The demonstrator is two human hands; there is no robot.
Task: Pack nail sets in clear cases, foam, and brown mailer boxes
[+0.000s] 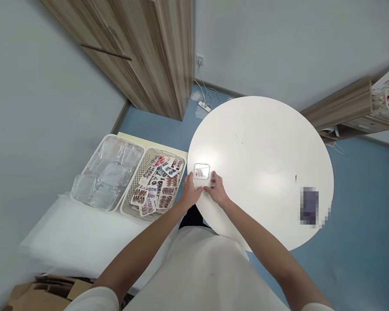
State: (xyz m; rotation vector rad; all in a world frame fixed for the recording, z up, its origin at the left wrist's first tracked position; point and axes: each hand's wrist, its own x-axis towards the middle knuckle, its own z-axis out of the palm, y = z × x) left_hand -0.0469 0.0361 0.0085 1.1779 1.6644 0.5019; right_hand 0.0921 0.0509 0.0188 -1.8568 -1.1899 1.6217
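A small clear plastic case (pixel 201 171) with a shiny, reflective face is at the left edge of the white round table, in front of my body. Dark marks, perhaps nails or a reflection, show at its lower left. My left hand (pixel 190 191) holds the near left side, thumb pointing inward and fingers curled along the edge. On the opposite side my right hand (pixel 217 189) grips in the same way, its thumb close to the left one. The part of the case between my palms is pale and hard to make out.
Left of the table stand a basket (pixel 125 203) of press-on nail cards and a tray (pixel 108 137) of clear plastic cases. A blurred dark object (pixel 310 206) lies on the round table (pixel 262 129). Cardboard (pixel 40 298) sits lower left; a power strip (pixel 204 106) is on the floor.
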